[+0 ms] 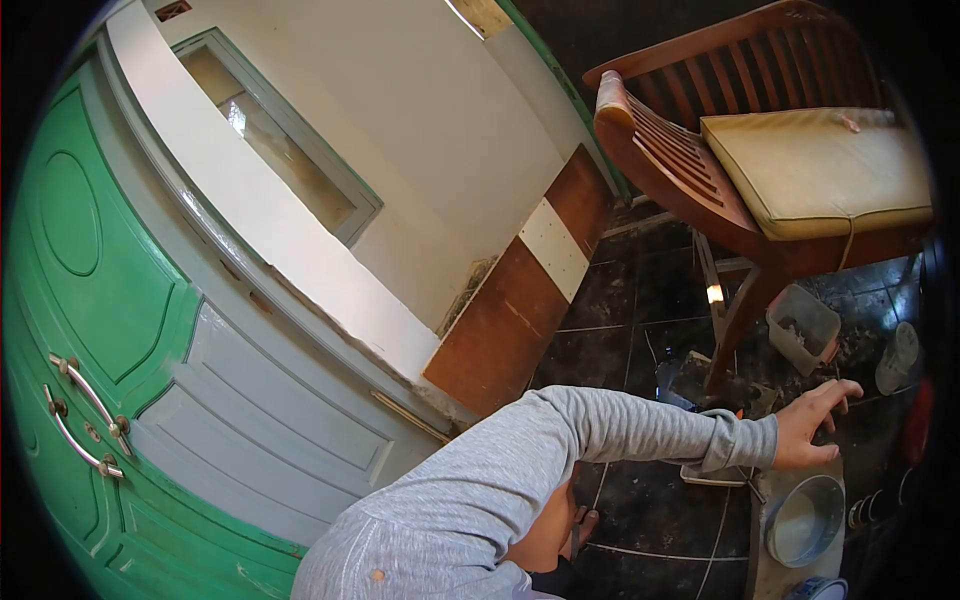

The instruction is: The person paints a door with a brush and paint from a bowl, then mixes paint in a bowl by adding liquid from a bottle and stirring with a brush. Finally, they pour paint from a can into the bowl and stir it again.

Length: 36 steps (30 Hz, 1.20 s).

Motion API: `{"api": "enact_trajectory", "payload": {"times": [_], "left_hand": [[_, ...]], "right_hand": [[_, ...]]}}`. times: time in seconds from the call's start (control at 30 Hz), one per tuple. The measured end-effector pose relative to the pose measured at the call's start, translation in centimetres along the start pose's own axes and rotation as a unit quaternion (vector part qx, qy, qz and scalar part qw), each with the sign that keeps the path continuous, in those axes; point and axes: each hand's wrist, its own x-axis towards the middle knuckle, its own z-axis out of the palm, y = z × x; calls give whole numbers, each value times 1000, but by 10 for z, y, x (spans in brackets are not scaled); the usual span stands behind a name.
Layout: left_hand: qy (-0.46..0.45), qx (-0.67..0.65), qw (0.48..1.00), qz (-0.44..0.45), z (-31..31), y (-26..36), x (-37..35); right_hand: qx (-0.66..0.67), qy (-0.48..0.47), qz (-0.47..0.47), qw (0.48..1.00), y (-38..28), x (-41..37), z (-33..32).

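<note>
My left hand (812, 425) reaches out to the right at the end of a grey sleeve, its fingers apart and nothing seen in them. Just below it in the picture, a round clear tub (805, 522) with pale contents stands on a flat board (765, 560). Part of a round can (820, 588) shows at the bottom edge. A shallow pale tray (712, 476) lies partly hidden under my wrist. My right hand is out of the picture.
A wooden slatted armchair (735, 215) with a yellowish cushion (820, 165) stands on dark floor tiles. Beneath it are a translucent plastic container (803, 330) and a clear cup (898, 358). Green and grey doors (110, 270) line the left. A brown board (500, 330) leans against the wall.
</note>
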Motion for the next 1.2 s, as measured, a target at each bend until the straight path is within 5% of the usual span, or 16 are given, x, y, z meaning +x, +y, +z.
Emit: {"api": "enact_trajectory", "payload": {"times": [0.17, 0.27, 0.4, 0.47, 0.5, 0.6, 0.63, 0.77, 0.9, 1.0, 1.2], "left_hand": [[14, 2, 999, 34, 3, -6, 0], [-15, -5, 1000, -25, -5, 9, -2], [19, 17, 998, 65, -3, -9, -1], [40, 132, 987, 79, -15, 10, -10], [57, 306, 935, 171, -21, 6, -11], [-84, 198, 976, 35, -22, 1, -14], [-42, 17, 998, -46, -6, 25, -12], [-141, 80, 984, 77, -3, -20, -5], [-165, 123, 964, 165, 33, 34, -1], [-163, 117, 958, 206, 46, 61, 11], [-176, 108, 953, 221, 37, 67, 27]], "right_hand": [[-1, 6, 5, 1000, 1, -5, -1], [-5, 12, 7, 1000, 3, -10, -3], [-12, 56, 50, 997, 23, -41, -37], [-33, 123, 102, 987, 13, -88, -76], [-46, 167, 125, 977, 3, -113, -89], [-139, 272, 188, 933, -2, -200, -126], [-91, 208, 213, 950, -9, -230, -147], [-204, 337, 265, 880, -13, -309, -195], [-280, 428, 271, 815, 21, -308, -252], [-254, 385, 184, 868, 33, -259, -271], [-179, 448, 157, 862, 109, -236, -296]]}}
